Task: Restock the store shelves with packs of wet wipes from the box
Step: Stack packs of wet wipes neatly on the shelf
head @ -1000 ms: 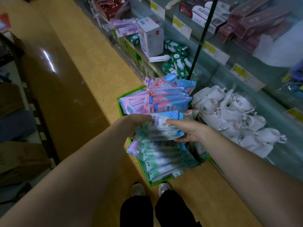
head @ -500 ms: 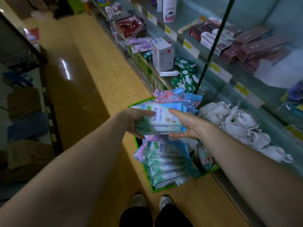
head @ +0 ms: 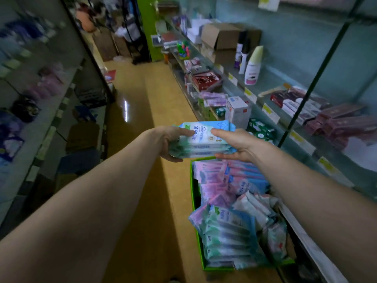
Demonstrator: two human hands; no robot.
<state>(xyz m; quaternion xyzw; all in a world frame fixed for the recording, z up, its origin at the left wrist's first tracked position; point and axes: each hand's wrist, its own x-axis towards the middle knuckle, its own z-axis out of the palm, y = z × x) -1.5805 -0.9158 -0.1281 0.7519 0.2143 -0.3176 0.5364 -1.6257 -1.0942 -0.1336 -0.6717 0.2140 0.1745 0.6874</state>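
Shelves (head: 265, 103) line the right, the green box (head: 192, 193) on the floor at their foot. Above its far edge, a stack of wipe packs (head: 204, 137) is gripped at both ends by left hand (head: 167, 141) and right hand (head: 234, 144). Likely mid-carry; next needs a free shelf spot.

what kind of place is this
Most likely a small general shop, seen down an aisle. Yellow price labels line the edges of the glass shelves, which carry boxed and bottled goods, and a green box full of pastel wet-wipe packs sits on the floor for restocking.
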